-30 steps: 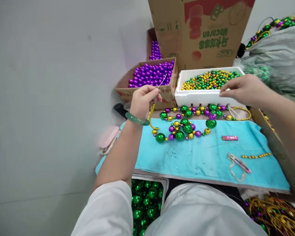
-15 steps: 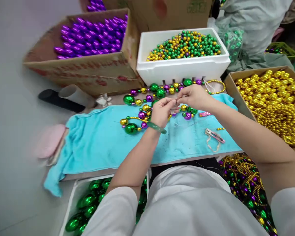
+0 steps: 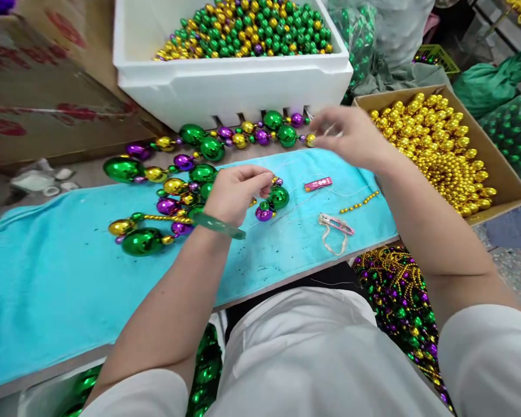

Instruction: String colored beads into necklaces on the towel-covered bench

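Foam box [image 3: 234, 87] walls off the far side and the gold-bead carton [image 3: 502, 174] flanks my right forearm, so my widest stretch is leftward. Surface is a blue towel [image 3: 69, 278] along the table, hair clip [image 3: 337, 223] near its front edge. Bead strand [image 3: 167, 205] spreads either side of my left hand [image 3: 263, 180], thumb and forefinger close together, my right hand [image 3: 323, 128] blurred, fingers curled; can't tell what either grips.
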The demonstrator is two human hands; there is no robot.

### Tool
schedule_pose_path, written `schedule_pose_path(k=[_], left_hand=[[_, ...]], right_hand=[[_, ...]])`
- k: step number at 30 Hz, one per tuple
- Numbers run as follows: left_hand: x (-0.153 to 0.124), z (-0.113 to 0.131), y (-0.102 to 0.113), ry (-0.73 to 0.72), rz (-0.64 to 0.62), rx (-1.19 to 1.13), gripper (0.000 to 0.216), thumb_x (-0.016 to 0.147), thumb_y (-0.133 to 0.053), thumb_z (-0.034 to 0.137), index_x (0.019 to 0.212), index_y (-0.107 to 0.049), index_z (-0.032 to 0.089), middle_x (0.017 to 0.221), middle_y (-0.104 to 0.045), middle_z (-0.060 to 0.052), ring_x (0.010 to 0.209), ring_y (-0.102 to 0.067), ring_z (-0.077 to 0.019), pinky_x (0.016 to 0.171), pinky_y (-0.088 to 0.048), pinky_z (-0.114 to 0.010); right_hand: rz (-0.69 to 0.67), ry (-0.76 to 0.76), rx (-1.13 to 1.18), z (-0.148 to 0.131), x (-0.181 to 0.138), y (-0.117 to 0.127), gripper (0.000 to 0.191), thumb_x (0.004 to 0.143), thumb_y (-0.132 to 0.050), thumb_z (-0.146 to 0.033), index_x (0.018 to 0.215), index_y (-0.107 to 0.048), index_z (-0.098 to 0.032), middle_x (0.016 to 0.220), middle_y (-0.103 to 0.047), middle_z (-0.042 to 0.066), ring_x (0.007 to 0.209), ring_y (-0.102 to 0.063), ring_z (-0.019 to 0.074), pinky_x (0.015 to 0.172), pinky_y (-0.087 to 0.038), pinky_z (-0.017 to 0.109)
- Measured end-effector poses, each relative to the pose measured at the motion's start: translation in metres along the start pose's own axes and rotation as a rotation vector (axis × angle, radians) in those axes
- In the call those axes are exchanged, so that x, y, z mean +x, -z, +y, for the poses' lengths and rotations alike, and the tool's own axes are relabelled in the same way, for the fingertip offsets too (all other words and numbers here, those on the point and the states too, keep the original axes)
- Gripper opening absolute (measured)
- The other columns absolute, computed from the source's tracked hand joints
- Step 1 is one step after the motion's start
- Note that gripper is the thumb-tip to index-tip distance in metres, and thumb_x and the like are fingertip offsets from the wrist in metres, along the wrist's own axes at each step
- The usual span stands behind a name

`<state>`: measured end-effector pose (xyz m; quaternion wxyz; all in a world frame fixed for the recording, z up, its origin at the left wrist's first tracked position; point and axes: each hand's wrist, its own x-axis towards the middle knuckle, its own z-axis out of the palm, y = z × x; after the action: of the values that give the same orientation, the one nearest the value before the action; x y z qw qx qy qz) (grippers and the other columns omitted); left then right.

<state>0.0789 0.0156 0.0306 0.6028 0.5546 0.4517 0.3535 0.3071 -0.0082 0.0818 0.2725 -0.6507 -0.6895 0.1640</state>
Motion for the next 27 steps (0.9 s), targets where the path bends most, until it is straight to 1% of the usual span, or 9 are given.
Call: schedule_pose_path(k=[3, 6, 8, 11, 13, 16, 20, 24, 27], left_hand=[[-0.001, 0.001, 0.010, 0.035, 0.030, -0.062, 0.006, 0.061, -0.072, 0.019, 0.063, -0.069, 0.014, 0.052, -0.056, 0.000, 0.052, -0.052, -0.0094, 0.049, -0.040, -0.022], [-0.003, 0.000, 0.018, 0.069, 0.055, -0.092, 0.005, 0.061, -0.073, 0.017, 0.063, -0.069, 0.014, 0.055, -0.058, 0.000, 0.053, -0.053, -0.0090, 0.049, -0.040, -0.022], [-0.005, -0.002, 0.020, 0.078, 0.062, -0.095, 0.005, 0.061, -0.073, 0.016, 0.064, -0.070, 0.014, 0.057, -0.060, -0.001, 0.054, -0.054, -0.0092, 0.050, -0.040, -0.022], [-0.007, -0.005, 0.018, 0.105, 0.054, -0.112, 0.009, 0.060, -0.076, 0.019, 0.065, -0.070, 0.014, 0.056, -0.060, 0.000, 0.053, -0.054, -0.0092, 0.050, -0.041, -0.022], [-0.009, -0.008, 0.016, 0.158, 0.035, -0.147, 0.015, 0.059, -0.077, 0.023, 0.066, -0.069, 0.013, 0.056, -0.059, -0.001, 0.052, -0.054, -0.0093, 0.050, -0.042, -0.022], [-0.008, -0.011, 0.019, 0.224, 0.004, -0.201, 0.019, 0.059, -0.079, 0.025, 0.069, -0.068, 0.013, 0.062, -0.063, -0.002, 0.055, -0.056, -0.0099, 0.050, -0.044, -0.022], [-0.007, -0.008, 0.031, 0.228, 0.002, -0.243, 0.020, 0.060, -0.079, 0.025, 0.070, -0.066, 0.013, 0.064, -0.063, -0.002, 0.057, -0.058, -0.0097, 0.050, -0.043, -0.021], [-0.009, -0.001, 0.044, 0.182, 0.034, -0.258, 0.020, 0.060, -0.078, 0.024, 0.071, -0.065, 0.013, 0.066, -0.063, -0.001, 0.061, -0.061, -0.0102, 0.050, -0.042, -0.019], [-0.012, 0.002, 0.052, 0.127, 0.039, -0.254, 0.018, 0.063, -0.077, 0.024, 0.072, -0.066, 0.014, 0.074, -0.067, -0.003, 0.071, -0.064, -0.0124, 0.054, -0.044, -0.020]], right_hand=[[0.230, -0.206, -0.127, 0.046, -0.017, 0.035, 0.010, 0.074, -0.059, -0.017, 0.082, -0.065, -0.013, 0.079, -0.063, 0.005, 0.073, -0.054, 0.0156, 0.071, -0.044, 0.032], [0.173, -0.395, -0.177, 0.077, -0.053, 0.038, 0.007, 0.075, -0.059, -0.018, 0.074, -0.064, -0.013, 0.070, -0.060, 0.004, 0.070, -0.055, 0.0160, 0.067, -0.043, 0.031], [0.025, -0.422, -0.134, 0.080, -0.082, 0.018, 0.009, 0.077, -0.058, -0.020, 0.077, -0.065, -0.014, 0.071, -0.062, 0.004, 0.069, -0.055, 0.0154, 0.066, -0.042, 0.030], [-0.211, -0.349, -0.126, 0.063, -0.123, -0.028, 0.016, 0.082, -0.058, -0.030, 0.087, -0.065, -0.017, 0.084, -0.066, 0.005, 0.077, -0.058, 0.0175, 0.067, -0.042, 0.029], [-0.239, -0.316, -0.228, 0.051, -0.143, -0.057, 0.024, 0.083, -0.058, -0.038, 0.098, -0.063, -0.019, 0.097, -0.065, 0.008, 0.089, -0.059, 0.0222, 0.067, -0.042, 0.030], [-0.267, -0.298, -0.275, 0.046, -0.160, -0.085, 0.020, 0.084, -0.056, -0.035, 0.097, -0.061, -0.020, 0.098, -0.064, 0.010, 0.094, -0.058, 0.0255, 0.070, -0.043, 0.032], [-0.234, -0.236, -0.274, 0.051, -0.165, -0.091, 0.015, 0.086, -0.050, -0.031, 0.090, -0.058, -0.018, 0.091, -0.062, 0.012, 0.090, -0.057, 0.0275, 0.074, -0.044, 0.037], [-0.147, -0.345, -0.051, 0.051, -0.165, -0.076, 0.017, 0.083, -0.053, -0.034, 0.093, -0.055, -0.020, 0.089, -0.062, 0.009, 0.080, -0.059, 0.0249, 0.067, -0.044, 0.036], [-0.083, -0.424, 0.426, 0.041, -0.160, -0.067, 0.022, 0.081, -0.058, -0.039, 0.093, -0.053, -0.022, 0.081, -0.059, 0.004, 0.069, -0.057, 0.0185, 0.060, -0.044, 0.031]])
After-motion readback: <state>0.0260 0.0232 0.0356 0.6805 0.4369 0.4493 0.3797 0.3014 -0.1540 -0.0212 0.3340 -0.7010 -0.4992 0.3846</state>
